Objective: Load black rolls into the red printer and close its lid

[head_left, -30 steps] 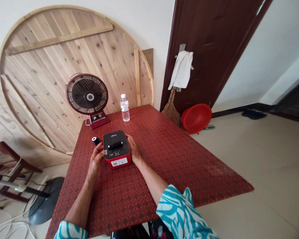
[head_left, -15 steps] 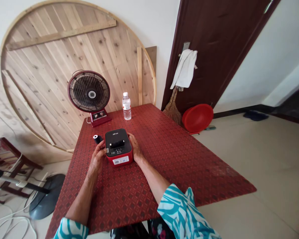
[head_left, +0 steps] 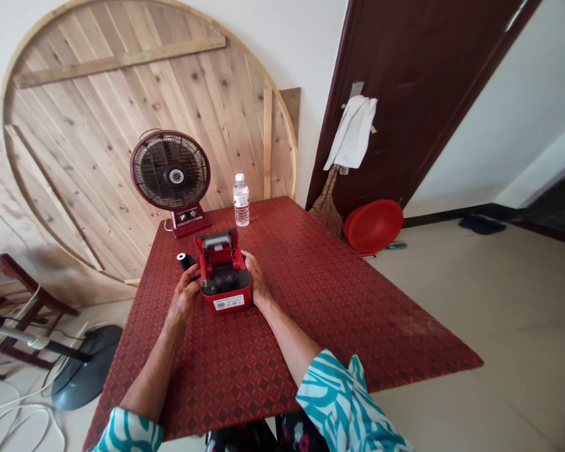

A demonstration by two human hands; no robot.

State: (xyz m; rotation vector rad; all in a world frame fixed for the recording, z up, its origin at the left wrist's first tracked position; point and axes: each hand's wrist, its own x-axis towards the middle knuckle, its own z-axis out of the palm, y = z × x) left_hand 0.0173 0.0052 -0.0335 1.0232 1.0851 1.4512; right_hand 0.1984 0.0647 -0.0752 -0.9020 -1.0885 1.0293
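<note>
Here the left hand's fingers (head_left: 193, 280) were curled together against the near left side of a red label printer (head_left: 226, 300), and the right hand's fingertips (head_left: 248, 262) lay on its right side; whether either hand was clamping or only resting could not be told. The left hand (head_left: 184, 297) and the right hand (head_left: 256, 280) flanked the printer, which sat on a red patterned table mat (head_left: 320, 307). Its lid (head_left: 217, 242) stood open, tilted back, and a dark roller (head_left: 221, 278) showed in the compartment. The work in hand appeared to centre on that open compartment. A small black roll (head_left: 185, 260) sat just beside the left hand, outside the printer. Farther off were a plastic water bottle (head_left: 241, 201) and a dark red desk fan (head_left: 172, 171), while a teal-and-white sleeve (head_left: 334, 395) covered the right forearm near the mat's edge.
</note>
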